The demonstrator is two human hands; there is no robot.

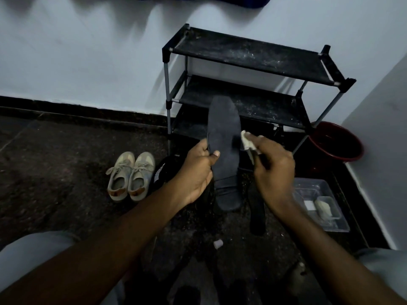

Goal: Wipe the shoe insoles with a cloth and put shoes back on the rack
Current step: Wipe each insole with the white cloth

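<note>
At frame centre, the insole (223,133) is pinched by the left hand (197,172) and the cloth (247,140) by the right hand (275,172); full-length strokes under firm support are advised.

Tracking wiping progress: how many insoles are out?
2: a dark flat insole held in the left hand; a second dark insole on the floor beneath the right hand. Darkness may hide others.

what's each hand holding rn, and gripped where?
Left hand grips the dark insole at its left edge, mid-length, thumb on its face. Right hand pinches the white cloth, bunched, beside the insole's right edge.
</note>
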